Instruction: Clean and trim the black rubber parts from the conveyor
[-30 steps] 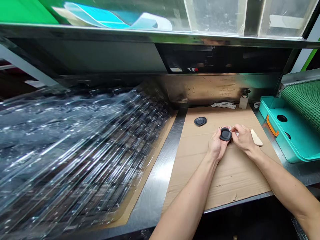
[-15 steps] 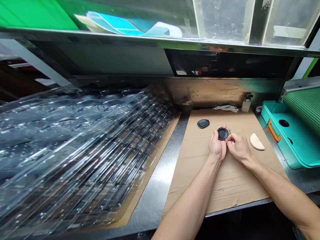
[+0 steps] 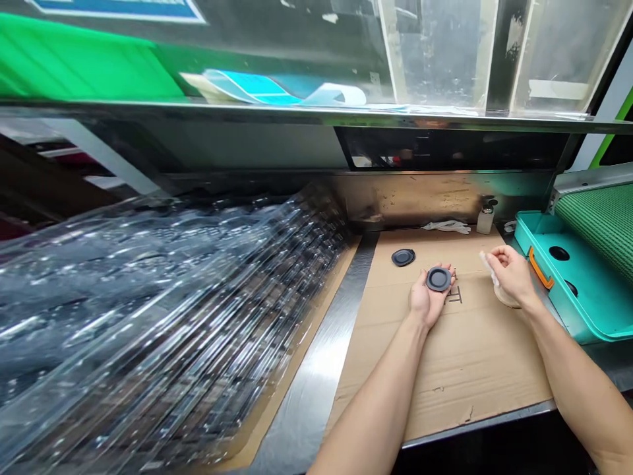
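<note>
My left hand [image 3: 424, 302] is turned palm up and holds a small black rounded-square part [image 3: 438, 279] with a dished centre, its fingertips showing around the edge. Off to the right, my right hand [image 3: 513, 276] has its fingers pinched on a small piece of white cloth or tissue [image 3: 486, 262]. Directly beneath that hand lies a cream-coloured pad [image 3: 505, 298], partly covered by it. Another black part [image 3: 403, 257], or perhaps two overlapping, rests on the cardboard sheet [image 3: 386, 363] beyond my left hand.
Stacked clear plastic trays [image 3: 188, 316] fill the left side. A teal bin [image 3: 601, 316] with an orange handle and black parts inside stands right, beside a green conveyor belt [image 3: 601, 218]. A small bottle [image 3: 485, 219] and white gloves [image 3: 446, 227] lie at the back.
My right hand has moved right, away from the black part, to above the cream pad, carrying the white piece. My left hand still holds the part. The view has tilted up slightly.
</note>
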The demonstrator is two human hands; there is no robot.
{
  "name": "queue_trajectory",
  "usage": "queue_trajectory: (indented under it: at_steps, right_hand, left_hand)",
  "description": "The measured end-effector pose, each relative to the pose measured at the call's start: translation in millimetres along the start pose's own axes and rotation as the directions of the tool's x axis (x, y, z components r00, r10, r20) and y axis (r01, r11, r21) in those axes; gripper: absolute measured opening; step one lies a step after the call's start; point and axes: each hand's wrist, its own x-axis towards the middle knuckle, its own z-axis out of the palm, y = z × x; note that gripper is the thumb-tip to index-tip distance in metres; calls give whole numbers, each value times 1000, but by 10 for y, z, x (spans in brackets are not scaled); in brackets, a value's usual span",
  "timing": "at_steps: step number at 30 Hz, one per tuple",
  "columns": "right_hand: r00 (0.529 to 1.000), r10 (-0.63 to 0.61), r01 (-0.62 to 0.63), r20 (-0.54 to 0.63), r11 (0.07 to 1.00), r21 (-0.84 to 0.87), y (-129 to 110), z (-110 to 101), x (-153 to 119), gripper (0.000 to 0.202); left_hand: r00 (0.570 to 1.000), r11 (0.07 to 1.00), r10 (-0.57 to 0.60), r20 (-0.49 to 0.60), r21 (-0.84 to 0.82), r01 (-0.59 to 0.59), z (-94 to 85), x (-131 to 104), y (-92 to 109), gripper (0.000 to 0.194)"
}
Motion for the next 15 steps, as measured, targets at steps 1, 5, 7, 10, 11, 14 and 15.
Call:
queue_trajectory:
  at_steps: [1,5,7,10,11,14,15]
  right_hand:
    - [1000,-26,25,-7,985,-173,36,-86,37,47]
    - [993,106,-42,44,687,-725,92,-325,66,59]
    - [959,276,-103,61,541,-834,61,-397,37,64]
    - [909,361,4,209,493,-870,-18,-405,-23,57]
    - [897,322,88,303,542,-836,-44,-364,-49,51]
    - [857,13,329,515,755,-567,-99,-89,-157,36]
    - [858,-103,376,502,793,-480,-105,39,-196,36]
  left_hand:
    - [1000,999,-24,11,-27,25,-3,2,35,45]
    - [996,992,-75,53,-93,80,-5,3,81,46]
    - [996,990,-81,45,-114,86,-3,15,90,41]
    - [997,987,-75,19,-140,77,-1,44,116,35]
    - [997,987,-71,9,-143,72,1,52,120,33]
    - [999,991,-51,-8,-128,49,21,53,86,29]
    - [999,992,-49,-2,-113,48,34,44,57,28]
